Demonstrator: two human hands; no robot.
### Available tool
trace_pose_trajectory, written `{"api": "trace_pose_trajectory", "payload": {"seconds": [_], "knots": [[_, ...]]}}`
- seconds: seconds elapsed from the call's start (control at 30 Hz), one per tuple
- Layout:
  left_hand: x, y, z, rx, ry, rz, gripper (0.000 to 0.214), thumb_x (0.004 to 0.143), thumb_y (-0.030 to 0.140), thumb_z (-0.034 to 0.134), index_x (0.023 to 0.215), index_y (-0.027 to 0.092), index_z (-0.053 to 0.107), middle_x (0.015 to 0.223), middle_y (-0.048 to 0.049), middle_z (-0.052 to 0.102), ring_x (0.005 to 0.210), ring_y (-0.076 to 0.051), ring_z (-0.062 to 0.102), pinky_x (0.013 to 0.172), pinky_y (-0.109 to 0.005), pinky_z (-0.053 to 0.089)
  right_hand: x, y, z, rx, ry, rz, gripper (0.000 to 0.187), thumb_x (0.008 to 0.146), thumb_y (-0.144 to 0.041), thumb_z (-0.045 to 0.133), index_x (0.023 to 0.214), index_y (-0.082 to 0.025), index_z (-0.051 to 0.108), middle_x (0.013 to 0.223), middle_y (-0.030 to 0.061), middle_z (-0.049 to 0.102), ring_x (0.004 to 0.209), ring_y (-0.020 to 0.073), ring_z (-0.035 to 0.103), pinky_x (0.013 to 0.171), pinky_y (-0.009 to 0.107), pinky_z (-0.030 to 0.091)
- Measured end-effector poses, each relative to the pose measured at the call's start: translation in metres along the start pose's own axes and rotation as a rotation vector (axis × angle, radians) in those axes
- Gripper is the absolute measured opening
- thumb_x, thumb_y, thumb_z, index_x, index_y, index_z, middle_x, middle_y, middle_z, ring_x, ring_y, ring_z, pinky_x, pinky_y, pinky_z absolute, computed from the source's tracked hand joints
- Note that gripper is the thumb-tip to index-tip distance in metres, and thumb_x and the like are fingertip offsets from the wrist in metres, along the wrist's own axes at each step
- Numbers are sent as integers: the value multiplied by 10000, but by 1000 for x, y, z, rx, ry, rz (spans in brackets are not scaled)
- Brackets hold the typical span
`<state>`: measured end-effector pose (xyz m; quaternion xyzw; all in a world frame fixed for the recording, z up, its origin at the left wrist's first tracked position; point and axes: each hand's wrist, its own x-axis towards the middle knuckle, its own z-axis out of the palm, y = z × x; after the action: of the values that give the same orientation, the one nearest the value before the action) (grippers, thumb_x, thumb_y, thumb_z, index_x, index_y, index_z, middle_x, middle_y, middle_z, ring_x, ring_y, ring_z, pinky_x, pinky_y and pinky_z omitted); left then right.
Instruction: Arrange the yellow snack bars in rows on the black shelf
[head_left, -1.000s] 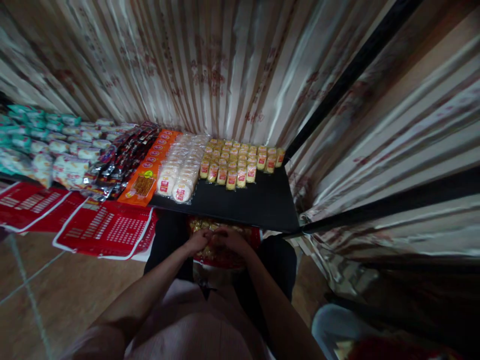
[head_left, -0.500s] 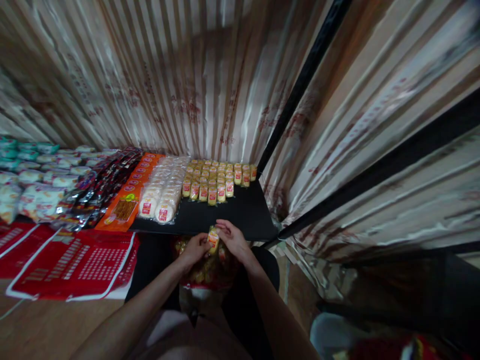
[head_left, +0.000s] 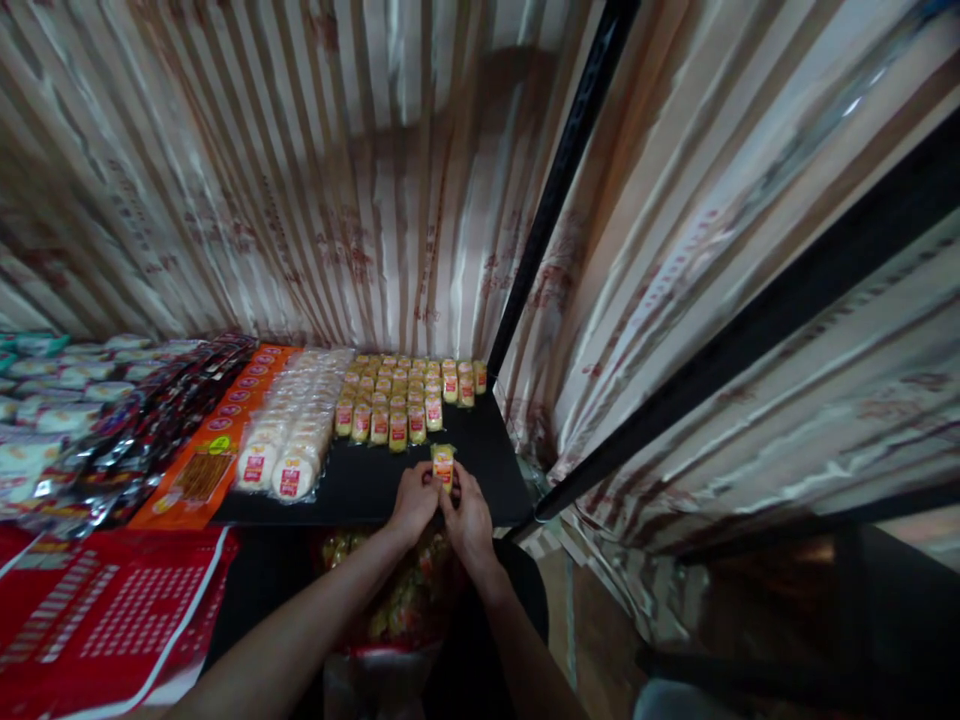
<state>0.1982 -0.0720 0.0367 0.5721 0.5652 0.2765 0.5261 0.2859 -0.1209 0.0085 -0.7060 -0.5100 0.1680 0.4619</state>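
A small yellow wrapped snack pack (head_left: 443, 466) with a red-and-white label is held upright between my two hands, over the front part of the black shelf (head_left: 360, 478). My left hand (head_left: 415, 503) pinches its left side, and my right hand (head_left: 468, 513) grips its right side and lower end. Beyond my hands, rows of matching yellow packs (head_left: 397, 425) stand on the shelf, a gap apart from the held one. Below my forearms a bag of more yellow packs (head_left: 409, 600) sits at my lap, partly covered by my arms.
Left of the yellow packs lie clear-wrapped round white crackers (head_left: 292, 474), an orange packet (head_left: 202, 470), dark shiny packets (head_left: 161, 420) and white packets (head_left: 56, 400). A red printed sheet (head_left: 112, 600) hangs below. A black post (head_left: 559, 190) and striped curtain (head_left: 420, 200) bound the shelf.
Both hands have carried the yellow pack up and forward from above the bag to over the shelf. The camera view has shifted, so the shelf appears lower and further left.
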Motion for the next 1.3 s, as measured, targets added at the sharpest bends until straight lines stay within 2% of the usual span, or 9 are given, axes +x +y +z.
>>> {"api": "trace_pose_trajectory", "payload": {"seconds": [0.2,0.33,0.47,0.53,0.7,0.83,0.97,1.13,1.3], "knots": [[21,19,26,133,-8,43,298,813,225,417,1013,135,619,999,-109,595,939,-175,555,839,-261,425,24,19,-4,-172,116,-31,445,788,-233,414,1219,-147,478,1137,150,525,1082,263,480,933,419,407],[37,31,41,183,-17,40,309,824,227,395,1007,125,622,1017,-119,606,956,-181,557,844,-255,414,43,28,-7,-238,181,-5,447,775,-214,402,1207,-144,491,1070,156,533,1048,278,480,911,417,403],[57,45,54,222,-18,76,322,827,227,393,1043,140,616,1043,-109,617,975,-180,563,855,-251,412,69,37,-8,-230,257,4,514,767,-216,396,1272,-117,403,1078,157,543,1055,266,486,913,397,386],[67,52,61,217,-33,110,332,824,221,400,1074,145,605,1077,-104,619,995,-179,563,878,-249,405,83,41,-9,-198,301,59,509,775,-249,395,1266,-117,384,1087,144,559,1036,249,511,888,374,395],[92,59,75,57,-90,149,328,824,247,440,1110,187,589,1137,-59,623,1045,-168,557,939,-264,392,116,44,-10,-194,333,242,399,800,-310,349,1146,-140,453,1036,132,615,916,239,581,755,338,419],[108,61,85,-123,-115,139,317,823,261,470,1115,217,585,1138,-37,630,1052,-166,565,957,-285,397,138,49,-10,-184,355,220,378,791,-294,341,1104,-134,481,1046,145,613,921,240,581,766,338,414],[118,68,92,-234,-156,98,330,832,239,452,1137,194,568,1197,-51,596,1066,-167,566,949,-284,414,156,62,-6,-156,382,177,355,779,-260,349,1083,-141,488,1076,145,589,982,234,556,833,348,409],[125,78,94,-254,-173,73,340,827,208,448,1142,173,570,1234,-64,569,1143,-172,517,995,-281,375,168,73,0,-161,399,144,356,788,-232,346,1116,-167,465,1128,132,569,1027,230,539,863,360,404],[133,80,96,-258,-190,68,373,827,194,427,1179,153,543,1292,-79,515,1187,-175,478,1027,-286,340,176,78,4,-209,426,137,346,794,-232,347,1113,-170,466,1107,132,577,996,245,545,815,371,415]]}}
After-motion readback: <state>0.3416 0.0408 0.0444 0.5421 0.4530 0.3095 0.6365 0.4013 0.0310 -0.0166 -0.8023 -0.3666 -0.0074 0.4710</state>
